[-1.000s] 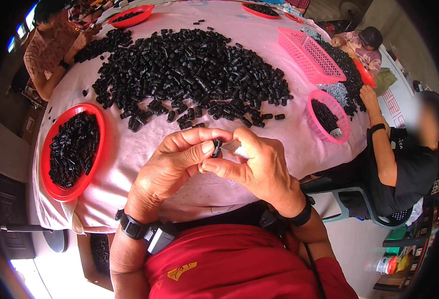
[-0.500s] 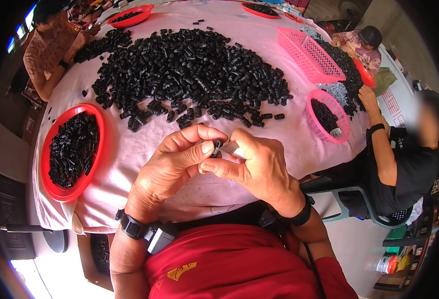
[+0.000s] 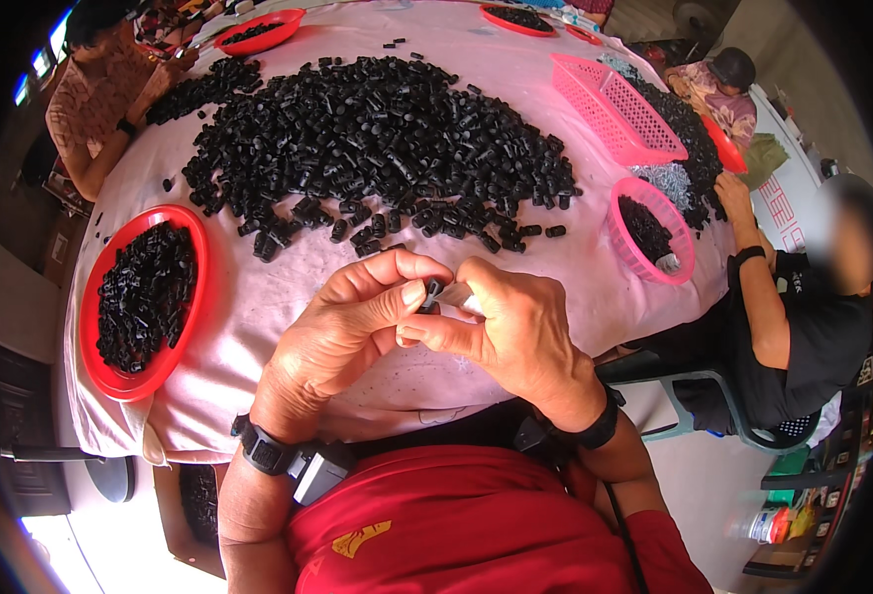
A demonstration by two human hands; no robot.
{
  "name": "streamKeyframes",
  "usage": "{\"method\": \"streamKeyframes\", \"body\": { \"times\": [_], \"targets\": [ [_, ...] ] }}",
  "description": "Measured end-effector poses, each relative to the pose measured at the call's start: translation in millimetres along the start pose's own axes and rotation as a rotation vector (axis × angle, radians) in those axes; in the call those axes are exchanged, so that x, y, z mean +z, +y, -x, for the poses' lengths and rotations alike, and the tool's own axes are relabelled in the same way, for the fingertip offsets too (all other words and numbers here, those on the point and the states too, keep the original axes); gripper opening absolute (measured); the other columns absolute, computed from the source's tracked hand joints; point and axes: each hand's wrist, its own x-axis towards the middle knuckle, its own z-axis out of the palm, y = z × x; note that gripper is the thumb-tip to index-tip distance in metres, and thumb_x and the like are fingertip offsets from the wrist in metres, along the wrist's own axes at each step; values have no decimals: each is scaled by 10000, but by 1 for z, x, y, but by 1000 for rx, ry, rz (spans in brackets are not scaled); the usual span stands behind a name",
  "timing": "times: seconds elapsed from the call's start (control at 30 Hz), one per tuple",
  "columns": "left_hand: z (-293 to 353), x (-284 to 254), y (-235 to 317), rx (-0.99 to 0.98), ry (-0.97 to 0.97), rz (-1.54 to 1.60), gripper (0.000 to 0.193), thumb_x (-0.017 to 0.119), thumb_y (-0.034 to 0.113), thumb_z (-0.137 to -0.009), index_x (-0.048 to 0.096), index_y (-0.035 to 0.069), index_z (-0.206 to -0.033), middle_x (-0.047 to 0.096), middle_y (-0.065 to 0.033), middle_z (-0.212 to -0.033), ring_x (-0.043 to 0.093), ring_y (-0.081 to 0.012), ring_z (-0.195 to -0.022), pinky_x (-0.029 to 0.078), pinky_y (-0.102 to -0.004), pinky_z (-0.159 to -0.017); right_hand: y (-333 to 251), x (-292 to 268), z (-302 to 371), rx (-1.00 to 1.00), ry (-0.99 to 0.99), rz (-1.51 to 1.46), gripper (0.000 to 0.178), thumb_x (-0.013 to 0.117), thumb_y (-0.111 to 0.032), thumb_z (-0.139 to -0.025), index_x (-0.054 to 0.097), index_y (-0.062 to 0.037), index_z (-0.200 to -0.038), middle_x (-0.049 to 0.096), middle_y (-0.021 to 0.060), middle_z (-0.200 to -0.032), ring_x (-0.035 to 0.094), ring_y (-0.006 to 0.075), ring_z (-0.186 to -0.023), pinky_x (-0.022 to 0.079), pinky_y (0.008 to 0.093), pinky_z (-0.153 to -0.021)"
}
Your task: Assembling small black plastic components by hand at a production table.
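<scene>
- Just above the near edge of the pink cloth-covered table point(image 3: 288, 297), the left hand point(image 3: 342, 342) and right hand point(image 3: 520, 332) meet, fingertips touching around one small black cylindrical plastic part point(image 3: 432, 294).
- The left hand is closed on that part, thumb and forefinger pinching it at the tip; the right hand is also closed, its thumb and fingers pressing a small pale piece point(image 3: 456, 294) against the part's right side. What that piece is cannot be told.
- To do this step well, I judge the pinch should stay near the fingertips, so the joint between the two pieces stays in sight rather than buried under the thumbs.
- Pushing straight along the part's axis seems wiser than twisting, since so small a piece could slip sideways and drop.
- Beyond the hands lies the large heap of loose black plastic parts point(image 3: 377, 139), within easy reach.
- To the left of the left hand sits a round red plastic tray of black parts point(image 3: 95, 327).
- To the right of the right hand stands a round pink plastic basket point(image 3: 684, 247), near another person's forearm point(image 3: 763, 297).
</scene>
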Motion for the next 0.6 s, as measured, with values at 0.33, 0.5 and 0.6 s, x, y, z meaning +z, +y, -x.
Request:
{"method": "streamKeyframes", "body": {
  "times": [0.33, 0.5, 0.6],
  "targets": [
    [-1, -3, -1, -21, 11, -9, 249, 609, 115, -950, 605, 12, -1177, 644, -49, -1055, 622, -110, -891, 529, -257, -803, 2, 0, 1, 15, -30, 24, 495, 772, -504, -755, 580, -48, -763, 609, 103, -609, 648, 257, -544, 479, 350, -478],
    [1, -2, 0, -18, 21, 1, 245, 607, 107, -950, 606, 12, -1176, 646, -49, -1058, 620, -110, -900, 524, -254, -803, 3, 1, 0, 10, -40, -7, 486, 770, -500, -760, 596, -46, -776, 617, 103, -607, 652, 257, -544, 481, 347, -477],
    [-2, -3, -3, -24, 14, 13, 243, 606, 106, -951, 606, 11, -1175, 647, -52, -1058, 620, -111, -900, 522, -253, -800, 5, 1, 2, 30, -51, -27, 474, 772, -490, -761, 613, -45, -794, 622, 102, -604, 657, 257, -544, 484, 344, -479]
  ]
}}
